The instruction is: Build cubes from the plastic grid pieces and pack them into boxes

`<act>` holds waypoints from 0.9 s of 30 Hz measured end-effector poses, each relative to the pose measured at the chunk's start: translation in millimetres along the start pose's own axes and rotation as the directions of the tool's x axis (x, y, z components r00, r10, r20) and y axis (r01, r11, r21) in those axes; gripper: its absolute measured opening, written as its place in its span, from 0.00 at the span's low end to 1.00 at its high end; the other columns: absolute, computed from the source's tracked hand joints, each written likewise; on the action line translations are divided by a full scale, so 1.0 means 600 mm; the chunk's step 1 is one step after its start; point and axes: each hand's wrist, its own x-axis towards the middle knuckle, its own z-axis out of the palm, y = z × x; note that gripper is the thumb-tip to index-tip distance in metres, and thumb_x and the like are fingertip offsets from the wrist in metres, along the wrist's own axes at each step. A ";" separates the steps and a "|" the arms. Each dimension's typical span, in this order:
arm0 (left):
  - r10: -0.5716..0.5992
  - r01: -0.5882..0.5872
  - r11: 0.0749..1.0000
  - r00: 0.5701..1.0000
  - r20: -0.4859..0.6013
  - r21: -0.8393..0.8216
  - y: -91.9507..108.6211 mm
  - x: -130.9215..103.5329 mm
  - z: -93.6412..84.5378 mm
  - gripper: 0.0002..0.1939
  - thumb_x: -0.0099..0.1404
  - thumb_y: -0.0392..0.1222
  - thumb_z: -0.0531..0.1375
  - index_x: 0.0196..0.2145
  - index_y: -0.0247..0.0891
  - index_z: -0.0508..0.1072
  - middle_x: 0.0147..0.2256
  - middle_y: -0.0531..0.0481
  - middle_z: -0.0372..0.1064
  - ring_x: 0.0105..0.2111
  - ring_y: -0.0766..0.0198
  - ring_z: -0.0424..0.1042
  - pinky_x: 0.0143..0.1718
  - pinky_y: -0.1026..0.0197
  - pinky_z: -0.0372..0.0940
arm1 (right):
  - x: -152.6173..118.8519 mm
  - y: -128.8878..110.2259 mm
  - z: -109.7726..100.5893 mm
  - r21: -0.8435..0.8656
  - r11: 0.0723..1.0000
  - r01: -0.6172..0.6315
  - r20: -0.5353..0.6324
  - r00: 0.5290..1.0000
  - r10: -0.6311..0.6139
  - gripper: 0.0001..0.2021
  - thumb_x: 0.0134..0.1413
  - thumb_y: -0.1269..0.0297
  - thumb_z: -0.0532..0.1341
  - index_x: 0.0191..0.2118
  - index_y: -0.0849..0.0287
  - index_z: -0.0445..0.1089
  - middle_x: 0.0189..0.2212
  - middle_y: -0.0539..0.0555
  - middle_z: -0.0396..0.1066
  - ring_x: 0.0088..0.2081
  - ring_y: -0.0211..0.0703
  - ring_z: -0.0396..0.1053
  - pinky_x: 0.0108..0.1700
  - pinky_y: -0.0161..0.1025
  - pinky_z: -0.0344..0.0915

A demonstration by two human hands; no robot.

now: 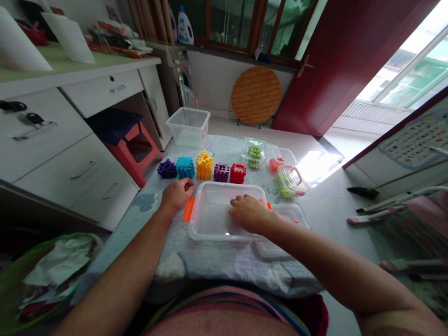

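Observation:
My left hand rests on the cloth-covered table with its fingers curled in, just left of a clear plastic box with orange latches; nothing shows in it. Over the box, my right hand has bent fingers pointing down, and whatever lies under them is hidden. Behind the box stands a row of block shapes: a dark purple one, a blue one, a taller yellow one, a purple one and a red one. A clear lid or tray lies partly under the box's right side.
A clear bin stands at the table's far left. Green pieces sit in a clear container at the back right, near a lidded container. A red stool and a green basket flank the left side.

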 end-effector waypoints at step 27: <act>-0.009 0.008 1.000 0.999 0.038 0.014 0.007 -0.004 -0.007 0.14 0.60 0.46 0.54 0.37 0.39 0.75 0.29 0.49 0.75 0.30 0.60 0.71 0.28 0.63 0.56 | 0.051 0.195 -0.048 0.380 0.913 -0.152 -0.414 0.854 0.314 0.17 0.54 0.67 0.63 0.49 0.64 0.71 0.46 0.60 0.74 0.47 0.47 0.70 0.48 0.39 0.62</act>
